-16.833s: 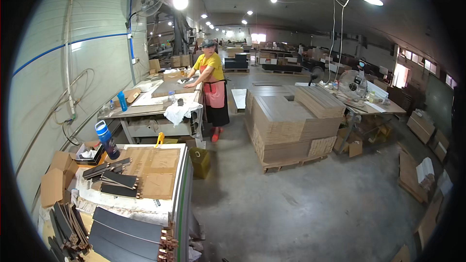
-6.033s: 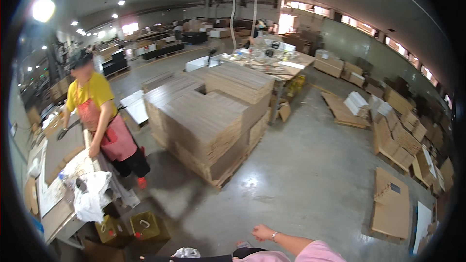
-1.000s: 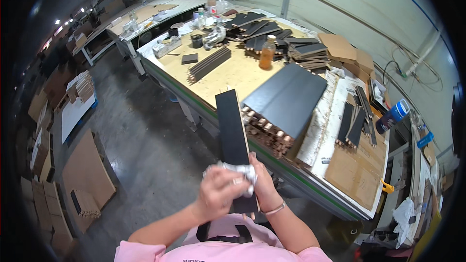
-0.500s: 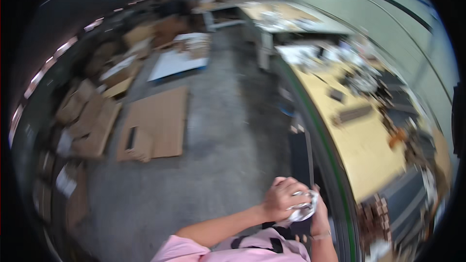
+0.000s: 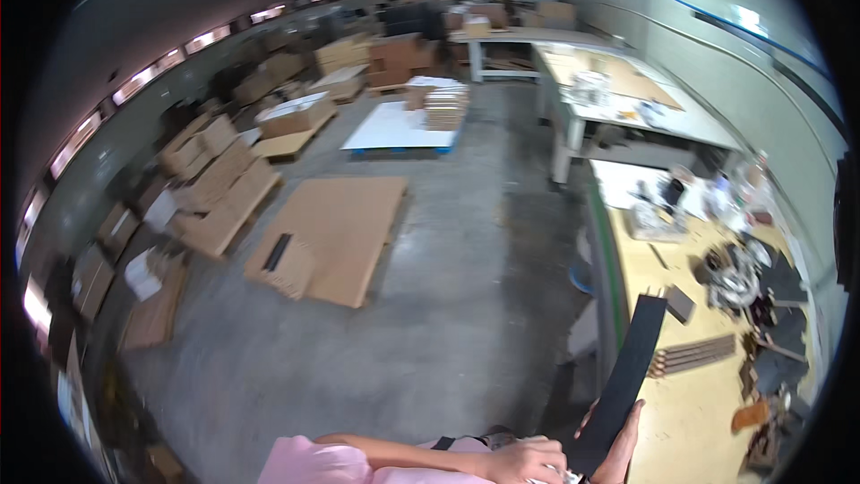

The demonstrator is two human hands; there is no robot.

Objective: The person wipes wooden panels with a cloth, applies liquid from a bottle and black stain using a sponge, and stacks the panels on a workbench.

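Note:
My right hand is wrapped around the lower part of a long, narrow dark board. The board slants up and right, its far end crossing in front of the worktable edge, and small pegs stick out of that end. Low in the picture, my left hand is closed over a crumpled white wad, perhaps cloth, beside the board's near end. Most of the wad is hidden by the fingers and the lower rim.
On my right runs a yellow-topped worktable carrying a row of brown strips, a small dark block, an orange piece and clutter. Flat cardboard lies on the floor to the left, with cartons beyond.
The view has swung left, so the surroundings sit further right. The board has come up and tilted right, and my left hand is lower, near the board's near end.

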